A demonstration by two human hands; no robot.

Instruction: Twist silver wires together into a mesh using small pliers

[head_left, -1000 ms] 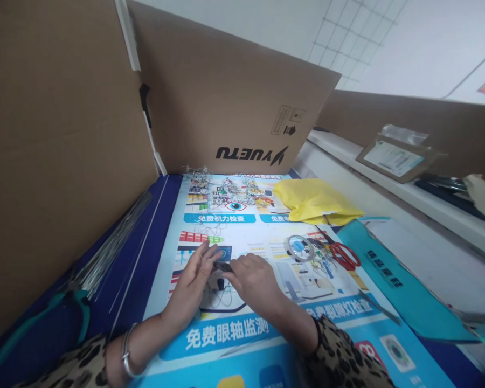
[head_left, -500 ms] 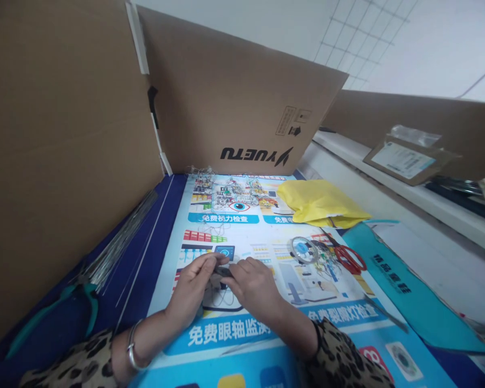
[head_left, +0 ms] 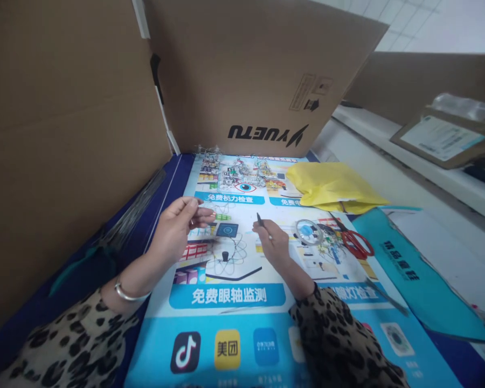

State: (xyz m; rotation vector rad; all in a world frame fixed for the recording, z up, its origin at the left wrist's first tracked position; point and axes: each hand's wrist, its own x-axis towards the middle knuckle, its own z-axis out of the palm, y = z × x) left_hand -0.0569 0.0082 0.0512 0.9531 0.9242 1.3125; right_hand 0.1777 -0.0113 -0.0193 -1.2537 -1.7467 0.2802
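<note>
My left hand [head_left: 178, 226] is raised over the left part of the printed sheet [head_left: 153, 323], thumb and forefinger pinched together; what they hold, if anything, is too small to make out. To its right, my right hand [head_left: 272, 242] holds a small dark pointed tool [head_left: 260, 219], its tip sticking up past the fingers. A loose tangle of thin wire loops [head_left: 234, 256] lies between and below the hands. Right of my right hand is a roll of clear tape [head_left: 308, 231].
Red-handled scissors [head_left: 358, 243], a yellow bag [head_left: 335, 186] and a teal packet [head_left: 408, 269] lie to the right. A bundle of thin wires [head_left: 133, 215] and teal-handled pliers [head_left: 84, 267] sit at left. Cardboard panels [head_left: 242, 70] stand behind and left.
My hands have moved apart, the left up and leftward, the right up and rightward. The dark tool between them is now in my right hand alone. The camera view has shifted.
</note>
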